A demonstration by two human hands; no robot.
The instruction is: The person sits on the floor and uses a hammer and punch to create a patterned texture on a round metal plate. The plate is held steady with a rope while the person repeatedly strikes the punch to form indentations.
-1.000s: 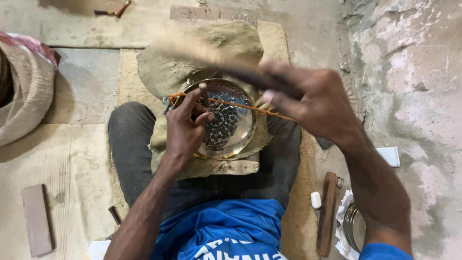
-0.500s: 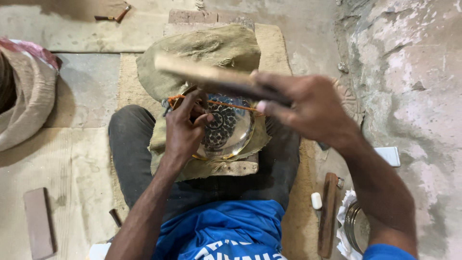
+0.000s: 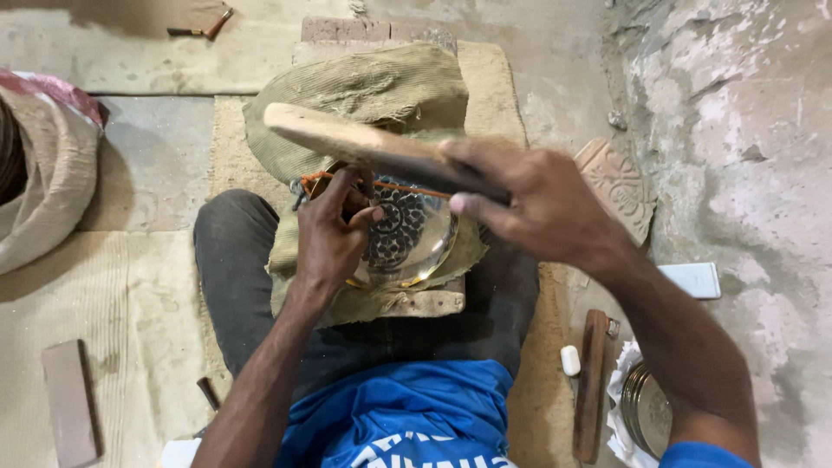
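The right hand (image 3: 542,208) is clenched around one end of a long wooden mallet (image 3: 373,149), which is raised over the lap and slants up and away to the left, its pale free end over the burlap cloth (image 3: 381,91). Below it the left hand (image 3: 334,234) has its fingers (image 3: 364,217) pinched on a small tool set against the round metal plate (image 3: 416,238); the tool itself is too hidden to describe. The plate lies on the folded burlap across the person's knees, shiny at its rim with a dark pierced pattern in the middle, and a thin orange rod (image 3: 407,185) crosses its far edge. A flat wooden block (image 3: 429,303) peeks out under the cloth's near edge.

Room is tight to the right: the rough plaster wall (image 3: 737,130) stands close, with a carved stone tile (image 3: 620,186) leaning at its foot. Along that side on the floor lie a white rectangular slab (image 3: 693,279), a small white piece (image 3: 569,360), a long wooden bar (image 3: 591,381) and a stack of metal plates (image 3: 646,412) resting on white paper. To the left the floor is more open: a sack (image 3: 43,165) with its mouth rolled down sits at the left edge, its contents not visible, and a flat brown block (image 3: 69,403) lies near. A small hammer (image 3: 201,28) lies far off on the floor.
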